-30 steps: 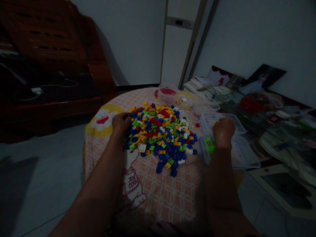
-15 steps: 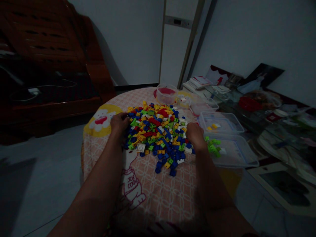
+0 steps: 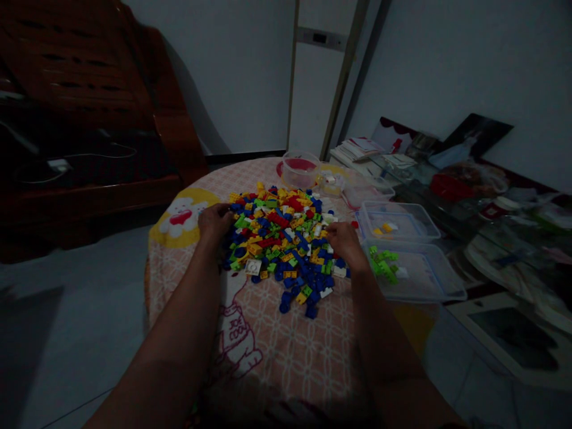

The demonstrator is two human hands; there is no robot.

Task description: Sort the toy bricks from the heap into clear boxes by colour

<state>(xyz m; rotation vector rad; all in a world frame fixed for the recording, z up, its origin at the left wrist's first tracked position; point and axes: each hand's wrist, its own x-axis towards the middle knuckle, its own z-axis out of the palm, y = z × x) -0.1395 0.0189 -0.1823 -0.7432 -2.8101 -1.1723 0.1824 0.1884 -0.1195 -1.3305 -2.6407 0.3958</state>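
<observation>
The bare right hand (image 3: 343,238) has moved from over the farther clear plastic box (image 3: 417,215) to the right edge of the heap of small multicoloured plastic bricks (image 3: 277,229), among loose pieces. The bare left hand (image 3: 214,221) stayed curled at the heap's left edge. In this dim light I cannot tell whether either hand pinches a brick. Yellow bricks (image 3: 383,229), covered earlier, now show in that box; bright green bricks (image 3: 384,263) lie in the nearer clear plastic box (image 3: 435,271).
</observation>
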